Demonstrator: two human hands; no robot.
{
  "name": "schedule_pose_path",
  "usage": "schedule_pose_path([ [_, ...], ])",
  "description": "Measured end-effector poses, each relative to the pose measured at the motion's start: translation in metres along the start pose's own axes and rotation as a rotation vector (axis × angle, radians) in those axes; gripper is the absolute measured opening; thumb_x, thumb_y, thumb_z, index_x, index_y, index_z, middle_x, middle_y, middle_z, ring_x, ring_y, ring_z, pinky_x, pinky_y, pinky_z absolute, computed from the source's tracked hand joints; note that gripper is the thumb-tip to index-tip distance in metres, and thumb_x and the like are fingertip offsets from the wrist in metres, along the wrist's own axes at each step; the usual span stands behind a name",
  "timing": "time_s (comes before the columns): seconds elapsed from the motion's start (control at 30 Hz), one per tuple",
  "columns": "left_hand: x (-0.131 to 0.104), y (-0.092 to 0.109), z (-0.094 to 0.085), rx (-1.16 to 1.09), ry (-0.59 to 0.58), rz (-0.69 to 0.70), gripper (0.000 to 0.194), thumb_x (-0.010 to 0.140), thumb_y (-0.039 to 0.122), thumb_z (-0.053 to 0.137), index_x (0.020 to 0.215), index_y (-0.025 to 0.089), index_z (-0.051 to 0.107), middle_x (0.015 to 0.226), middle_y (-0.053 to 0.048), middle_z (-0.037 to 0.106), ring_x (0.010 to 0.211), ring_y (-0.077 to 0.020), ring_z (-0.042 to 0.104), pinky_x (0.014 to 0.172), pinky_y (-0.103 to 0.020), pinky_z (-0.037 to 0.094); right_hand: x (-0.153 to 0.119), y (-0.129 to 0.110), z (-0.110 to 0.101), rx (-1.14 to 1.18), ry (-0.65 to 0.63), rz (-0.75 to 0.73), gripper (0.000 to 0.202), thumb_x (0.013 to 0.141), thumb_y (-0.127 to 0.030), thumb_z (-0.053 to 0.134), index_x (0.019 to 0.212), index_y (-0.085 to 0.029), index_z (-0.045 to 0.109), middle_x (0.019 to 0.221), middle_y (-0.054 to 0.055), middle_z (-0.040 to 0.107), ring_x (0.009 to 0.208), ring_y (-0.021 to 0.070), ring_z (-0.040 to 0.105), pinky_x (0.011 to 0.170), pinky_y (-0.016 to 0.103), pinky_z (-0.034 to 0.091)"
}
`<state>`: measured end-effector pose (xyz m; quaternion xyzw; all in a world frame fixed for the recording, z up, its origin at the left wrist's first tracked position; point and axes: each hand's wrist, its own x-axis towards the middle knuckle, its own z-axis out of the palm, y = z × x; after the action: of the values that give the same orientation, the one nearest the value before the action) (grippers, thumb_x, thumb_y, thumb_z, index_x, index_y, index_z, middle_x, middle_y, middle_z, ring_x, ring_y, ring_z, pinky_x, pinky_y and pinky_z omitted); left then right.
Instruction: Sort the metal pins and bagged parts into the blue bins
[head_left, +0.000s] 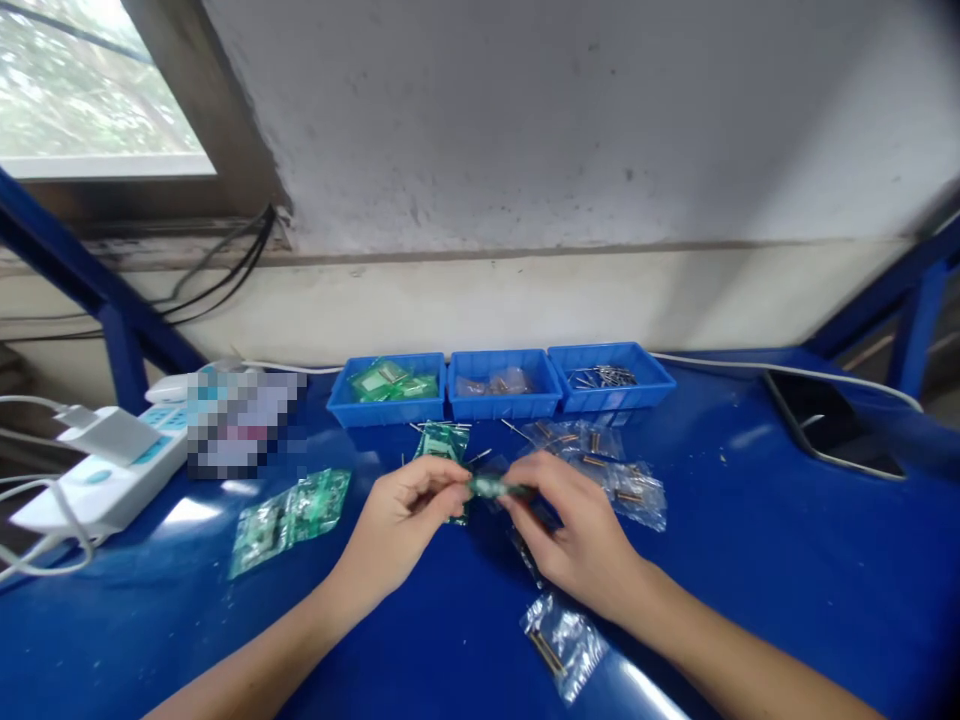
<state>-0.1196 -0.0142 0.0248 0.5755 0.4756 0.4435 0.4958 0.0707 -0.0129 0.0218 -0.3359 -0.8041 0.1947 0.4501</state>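
Between my two hands, above the blue table, is a small green plastic packet (489, 487), partly hidden by fingers and slightly blurred. My left hand (409, 515) pinches its left end with thumb and forefinger. On the other end, the fingers of my right hand (574, 520) are closed. Just behind my left fingertips lies another green bag (442, 440). Clear bags with brown-gold parts (634, 492) lie beyond my right hand. Nearer to me, below my right hand, is a clear bag (570, 645) with a dark, gold-edged strip in it.
Three blue bins stand along the wall: one with green bags (349, 408), one with clear bags (506, 404), one with metal pins (606, 376). Green bags (289, 520) lie at left near a white power strip (112, 480). A phone (832, 425) lies at right.
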Motion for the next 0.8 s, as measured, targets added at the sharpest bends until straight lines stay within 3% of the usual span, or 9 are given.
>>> schedule_pose_path([
  [0.07, -0.007, 0.002, -0.002, 0.004, 0.001, -0.020, 0.011, 0.080, 0.025, 0.062, 0.089, 0.019, 0.065, 0.073, 0.000, 0.063, 0.064, -0.0113, 0.057, 0.059, -0.020, 0.045, -0.001, -0.002, 0.000, -0.053, -0.021, -0.139, 0.021, 0.082, -0.001, 0.047, 0.093, -0.017, 0.055, 0.091, 0.007, 0.059, 0.085, 0.0166, 0.054, 0.073, 0.031, 0.047],
  [0.17, -0.015, 0.006, -0.003, -0.093, 0.009, -0.080, 0.015, 0.085, 0.029, 0.058, 0.095, 0.020, 0.065, 0.073, -0.001, 0.062, 0.066, -0.0118, 0.056, 0.063, -0.022, 0.046, -0.002, -0.005, -0.001, -0.117, -0.022, -0.236, 0.026, 0.078, 0.004, 0.045, 0.091, -0.015, 0.056, 0.096, 0.010, 0.057, 0.092, 0.0201, 0.052, 0.076, 0.035, 0.047],
  [0.33, -0.019, 0.006, -0.001, -0.332, -0.018, -0.209, 0.015, 0.081, 0.029, 0.064, 0.091, 0.019, 0.067, 0.071, -0.001, 0.062, 0.066, -0.0125, 0.058, 0.061, -0.021, 0.046, -0.003, -0.004, -0.003, -0.173, -0.007, -0.227, 0.030, 0.076, 0.006, 0.046, 0.092, -0.018, 0.055, 0.099, 0.009, 0.054, 0.093, 0.0210, 0.051, 0.075, 0.038, 0.048],
  [0.47, -0.020, 0.003, 0.001, -0.396, -0.075, -0.236, 0.011, 0.078, 0.027, 0.067, 0.084, 0.018, 0.068, 0.067, 0.000, 0.062, 0.061, -0.0107, 0.056, 0.057, -0.020, 0.045, -0.004, -0.001, -0.002, -0.186, -0.032, -0.178, 0.029, 0.077, 0.004, 0.044, 0.089, -0.021, 0.052, 0.105, 0.009, 0.050, 0.098, 0.0226, 0.050, 0.077, 0.041, 0.048],
  [0.57, -0.019, 0.003, 0.002, -0.331, -0.079, -0.213, 0.007, 0.077, 0.024, 0.067, 0.079, 0.018, 0.067, 0.059, 0.001, 0.061, 0.057, -0.0101, 0.055, 0.056, -0.020, 0.045, -0.006, -0.001, 0.000, -0.188, -0.042, -0.091, 0.023, 0.077, 0.000, 0.047, 0.086, -0.021, 0.050, 0.111, 0.010, 0.044, 0.102, 0.0241, 0.047, 0.079, 0.042, 0.047],
  [0.67, -0.018, 0.004, 0.001, -0.210, -0.012, -0.138, 0.007, 0.076, 0.022, 0.067, 0.082, 0.020, 0.067, 0.065, 0.000, 0.066, 0.060, -0.0128, 0.061, 0.057, -0.021, 0.049, -0.008, -0.002, 0.002, -0.097, -0.025, 0.082, 0.021, 0.075, -0.006, 0.052, 0.087, -0.022, 0.049, 0.113, 0.010, 0.041, 0.107, 0.0255, 0.046, 0.083, 0.042, 0.046],
  [0.8, -0.019, 0.004, 0.000, 0.007, 0.096, 0.019, 0.014, 0.075, 0.020, 0.066, 0.089, 0.025, 0.068, 0.078, -0.001, 0.072, 0.070, -0.0167, 0.067, 0.064, -0.024, 0.053, -0.006, -0.001, 0.002, 0.417, -0.037, 0.394, 0.034, 0.076, -0.013, 0.051, 0.107, -0.026, 0.043, 0.103, 0.007, 0.048, 0.093, 0.0208, 0.054, 0.076, 0.036, 0.050],
])
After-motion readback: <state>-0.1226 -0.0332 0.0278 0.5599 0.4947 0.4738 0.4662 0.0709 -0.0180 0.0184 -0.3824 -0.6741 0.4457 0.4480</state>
